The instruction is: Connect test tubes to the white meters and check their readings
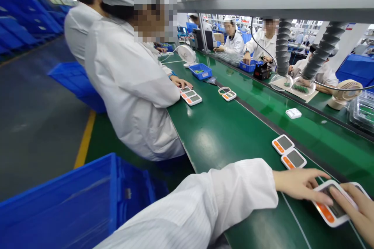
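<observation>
At the lower right, a white handheld device (326,213) with a grey screen and orange buttons lies between my two hands. My left hand (300,184) reaches in from the left, its fingers and thumb on the device's upper left side. From the right edge my right hand (360,204) holds the same device, one digit across its screen; the rest of that hand is partly out of view. Another white device (361,189) shows partly behind my right hand. Just beyond my left wrist lie two similar devices (283,144) (293,158), screens up.
A white device (293,113) lies face down on the green belt (263,97). Farther along are a tape roll beside a device (229,95), a blue tray (200,71) and a co-worker (131,81) touching several devices. Blue crates (58,202) stand at left; ducts (324,48) hang at right.
</observation>
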Available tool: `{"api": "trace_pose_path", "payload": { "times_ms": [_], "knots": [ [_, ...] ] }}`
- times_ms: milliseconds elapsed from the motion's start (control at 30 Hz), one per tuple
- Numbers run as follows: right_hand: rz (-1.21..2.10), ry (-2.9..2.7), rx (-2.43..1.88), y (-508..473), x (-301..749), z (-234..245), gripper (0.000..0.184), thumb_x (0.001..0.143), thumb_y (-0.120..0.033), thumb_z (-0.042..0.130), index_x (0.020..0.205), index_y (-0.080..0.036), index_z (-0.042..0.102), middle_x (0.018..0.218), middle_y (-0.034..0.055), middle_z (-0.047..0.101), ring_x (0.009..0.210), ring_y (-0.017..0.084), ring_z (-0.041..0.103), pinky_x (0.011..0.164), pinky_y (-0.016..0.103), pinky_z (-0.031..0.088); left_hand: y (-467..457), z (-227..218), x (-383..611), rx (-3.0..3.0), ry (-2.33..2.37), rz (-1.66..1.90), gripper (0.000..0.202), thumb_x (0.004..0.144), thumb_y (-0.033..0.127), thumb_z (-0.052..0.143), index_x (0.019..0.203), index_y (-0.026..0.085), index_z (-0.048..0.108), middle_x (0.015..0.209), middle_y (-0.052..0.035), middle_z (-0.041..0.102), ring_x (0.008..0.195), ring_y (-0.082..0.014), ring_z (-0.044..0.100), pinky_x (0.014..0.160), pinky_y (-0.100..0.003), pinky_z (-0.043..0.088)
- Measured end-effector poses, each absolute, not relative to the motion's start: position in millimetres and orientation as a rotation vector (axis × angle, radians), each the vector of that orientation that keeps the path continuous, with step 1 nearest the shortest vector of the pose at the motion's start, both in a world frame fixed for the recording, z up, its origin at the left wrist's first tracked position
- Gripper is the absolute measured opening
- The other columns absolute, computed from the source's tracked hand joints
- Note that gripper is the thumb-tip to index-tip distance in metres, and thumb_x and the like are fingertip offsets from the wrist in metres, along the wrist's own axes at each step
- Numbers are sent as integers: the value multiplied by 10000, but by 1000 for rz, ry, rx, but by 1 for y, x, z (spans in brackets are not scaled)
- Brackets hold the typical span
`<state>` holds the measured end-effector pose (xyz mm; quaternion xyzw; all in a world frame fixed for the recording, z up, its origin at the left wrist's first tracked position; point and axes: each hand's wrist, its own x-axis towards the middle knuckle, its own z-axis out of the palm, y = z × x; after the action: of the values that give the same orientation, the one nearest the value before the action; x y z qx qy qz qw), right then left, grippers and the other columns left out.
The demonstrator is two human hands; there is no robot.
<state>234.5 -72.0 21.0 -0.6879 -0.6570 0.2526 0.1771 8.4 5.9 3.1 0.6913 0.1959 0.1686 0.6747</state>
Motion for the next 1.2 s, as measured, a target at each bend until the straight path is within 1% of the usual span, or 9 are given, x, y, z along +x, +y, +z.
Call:
{"api": "trace_pose_path", "payload": {
  "times_ms": [67,233,400,667,833,933,1033,1133,1200],
  "knots": [
    [675,-1800,-1949,-72,229,27,575,797,-755,485,968,-237,666,941,76,715,831,283,684,662,307,548,-5,-2,17,1342,322,325,991,595,456,885,1427,199,413,862,-13,644,661,-152,654,636,-304,550],
    [857,-1674,-1819,-77,215,57,597,898,-695,393,1052,-194,680,998,102,702,847,258,660,741,317,550,-1,1,15,1042,289,389,794,588,452,891,1241,168,539,785,1,664,531,-84,608,510,-189,464],
    [1030,-1814,-1734,-79,216,73,549,887,-655,492,1100,-192,696,908,78,706,822,242,652,756,305,529,9,10,8,896,274,378,727,586,414,899,1188,173,572,775,-12,690,561,-102,645,533,-187,492],
    [697,-1937,-1913,-73,211,54,495,902,-538,381,976,-190,724,665,32,659,579,211,613,575,290,461,10,7,8,992,297,368,700,619,415,884,1195,165,574,783,-18,700,586,-103,654,533,-181,483],
    [291,-2043,-2175,-71,208,46,449,919,-385,332,908,-174,728,801,117,708,720,274,664,667,348,460,15,6,8,1068,352,417,716,625,413,878,1213,156,558,796,-25,705,593,-104,654,548,-190,490],
    [631,-2112,-2097,-76,197,50,418,925,-369,370,987,-176,735,811,94,712,708,252,666,667,336,489,22,9,4,1091,346,474,754,627,381,878,1258,158,530,811,-28,704,621,-112,668,581,-199,516],
    [962,-2077,-1827,-82,186,53,429,916,-432,471,1213,-192,668,1088,90,700,754,209,669,725,319,529,34,13,-5,1123,394,588,773,643,339,860,1301,151,500,835,-35,705,645,-117,675,592,-196,526],
    [806,-2040,-1748,-82,188,46,475,911,-453,493,1306,-210,600,1386,112,541,919,217,662,840,356,533,49,17,-16,1151,487,711,808,649,271,835,1358,158,466,864,-34,706,619,-105,659,593,-204,530],
    [662,-2001,-1785,-76,198,37,463,917,-461,478,1274,-196,606,1351,120,563,931,226,660,856,379,536,61,18,-23,1158,553,775,828,643,244,817,1385,169,458,880,-39,711,594,-104,642,579,-215,527]
  ]
}}
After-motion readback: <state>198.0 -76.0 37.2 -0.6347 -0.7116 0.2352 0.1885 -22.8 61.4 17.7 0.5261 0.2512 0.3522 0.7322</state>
